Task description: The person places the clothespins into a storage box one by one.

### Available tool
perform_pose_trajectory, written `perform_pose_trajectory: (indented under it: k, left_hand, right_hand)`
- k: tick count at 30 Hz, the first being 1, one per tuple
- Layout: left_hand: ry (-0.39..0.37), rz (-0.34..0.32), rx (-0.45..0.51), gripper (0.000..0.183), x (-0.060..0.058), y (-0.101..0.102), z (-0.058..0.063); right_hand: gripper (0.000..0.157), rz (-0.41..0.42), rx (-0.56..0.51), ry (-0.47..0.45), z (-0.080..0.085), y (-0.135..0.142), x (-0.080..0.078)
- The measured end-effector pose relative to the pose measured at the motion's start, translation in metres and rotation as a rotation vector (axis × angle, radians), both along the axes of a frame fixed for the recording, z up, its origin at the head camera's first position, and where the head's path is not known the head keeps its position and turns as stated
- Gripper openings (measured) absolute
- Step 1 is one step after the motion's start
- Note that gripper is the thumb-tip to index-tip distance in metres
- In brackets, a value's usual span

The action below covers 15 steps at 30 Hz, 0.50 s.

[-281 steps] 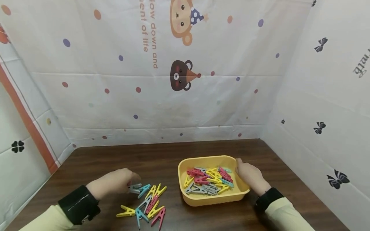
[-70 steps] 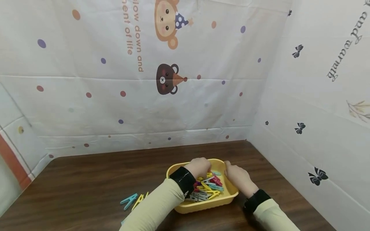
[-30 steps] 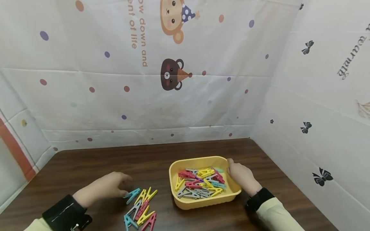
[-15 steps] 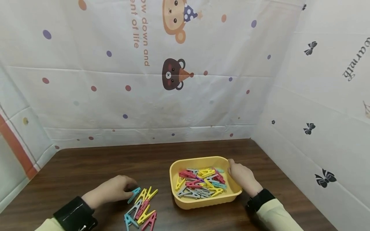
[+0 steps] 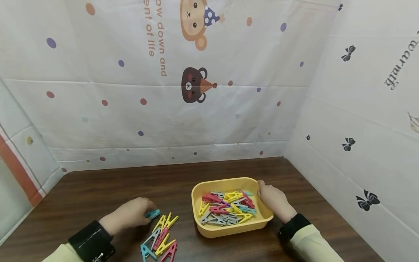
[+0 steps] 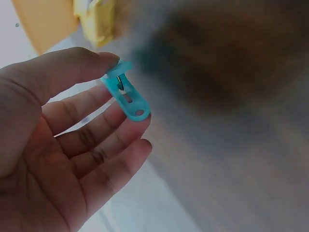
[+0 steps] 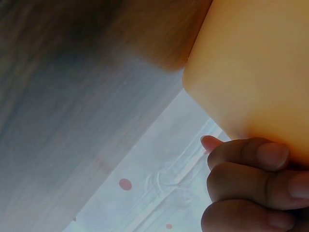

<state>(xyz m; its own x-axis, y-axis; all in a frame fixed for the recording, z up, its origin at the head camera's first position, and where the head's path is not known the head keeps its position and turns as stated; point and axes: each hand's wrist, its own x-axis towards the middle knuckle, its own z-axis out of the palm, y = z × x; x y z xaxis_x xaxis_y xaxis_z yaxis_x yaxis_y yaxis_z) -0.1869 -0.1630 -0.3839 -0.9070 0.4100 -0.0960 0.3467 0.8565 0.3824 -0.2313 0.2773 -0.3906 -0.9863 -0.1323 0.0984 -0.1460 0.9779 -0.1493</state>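
Between thumb and fingers my left hand (image 5: 131,214) pinches a teal clothespin (image 5: 152,214); the left wrist view shows its spring and the hole at the end of the clothespin (image 6: 137,108). Just to the right and nearer the front lies a loose group of clothespins, with yellow ones (image 5: 171,221), a grey one (image 5: 153,235), pink ones (image 5: 161,237) and a blue one (image 5: 147,251). My right hand (image 5: 276,201) holds the right side of a yellow plastic basket (image 5: 235,230), its fingers curled against the outer wall in the right wrist view.
Inside the basket lie many clothespins (image 5: 226,208) in pink, yellow, grey and blue. The dark wooden table (image 5: 131,178) meets a white printed cloth (image 5: 222,123) at the back, and similar cloth hangs at both sides.
My left hand went from the basket back to the loose clothespins, reached the teal one and now pinches it. A grey one beside it left the table earlier. The right hand stays on the basket.
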Motion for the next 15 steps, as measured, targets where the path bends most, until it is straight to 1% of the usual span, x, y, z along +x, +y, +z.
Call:
perform_pose_trajectory:
  k: [2,4,6,9,11,13,15]
  left_hand:
    - [0.05,-0.012,-0.021,0.022,-0.003,0.003,0.01]
    - [0.091,-0.003,-0.04,0.025,-0.006,0.009,0.024]
    - [0.139,-0.036,-0.041,0.026,-0.013,0.016,0.04]
    - [0.19,-0.093,0.015,0.025,-0.026,0.031,0.066]
    - [0.217,-0.125,0.065,0.021,-0.035,0.044,0.082]
    - [0.225,-0.137,0.112,0.019,-0.042,0.061,0.094]
    - [0.227,-0.154,0.135,0.019,-0.046,0.082,0.102]
  right_hand:
    - [0.039,-0.002,0.002,0.001,-0.001,-0.001,0.0]
    - [0.039,-0.001,0.001,0.001,-0.001,-0.001,0.0]
    - [0.039,0.001,-0.001,-0.004,-0.001,-0.001,0.001]
    - [0.04,0.0,-0.005,-0.009,-0.001,0.0,0.001]
    - [0.04,0.0,-0.003,-0.011,0.0,0.0,0.0]
    - [0.04,0.001,0.0,-0.012,-0.001,0.001,0.0]
    - [0.04,0.003,0.006,-0.015,-0.001,0.002,0.0]
